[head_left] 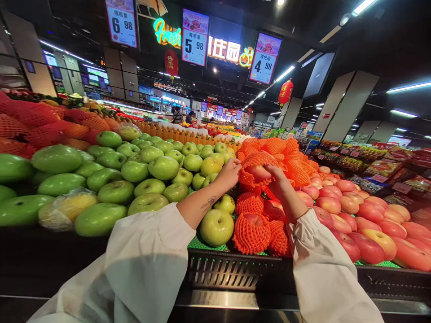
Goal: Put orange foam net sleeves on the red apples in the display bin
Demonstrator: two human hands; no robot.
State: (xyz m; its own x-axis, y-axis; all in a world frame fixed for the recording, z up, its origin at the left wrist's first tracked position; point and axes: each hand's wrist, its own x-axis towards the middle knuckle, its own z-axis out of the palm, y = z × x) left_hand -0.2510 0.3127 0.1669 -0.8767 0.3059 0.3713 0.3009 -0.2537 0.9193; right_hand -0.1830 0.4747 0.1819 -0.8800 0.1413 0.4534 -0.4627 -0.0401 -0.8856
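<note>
Take the red apple between your hands as the landmark. Well to its left, your loose green apples spread in rows, so give your left elbow room and let the sleeve clear the near green apple, which sits below and left of the landmark. Just at the landmark's left side, your left hand is narrow, its fingers closed on the edge of the orange foam net. The net wraps round the landmark, leaving a patch of red skin bare on the side facing you. Work the mesh with the pads of your fingers and spread the pull along the rim; a single strand would likely tear. Below the landmark, foam-netted apples stand close together, so lean lightly there to avoid rolling or bruising them. At the landmark's right side, your right hand is also narrow, fingers curled at the fruit and net; I cannot tell how firmly it grips. Let it steady the weight while the left guides the mesh. Behind and right of the landmark lies a heap of orange foam nets; avoid snagging your held mesh on them. Farther right, bare red apples lie near your right sleeve, so move that forearm gently.
</note>
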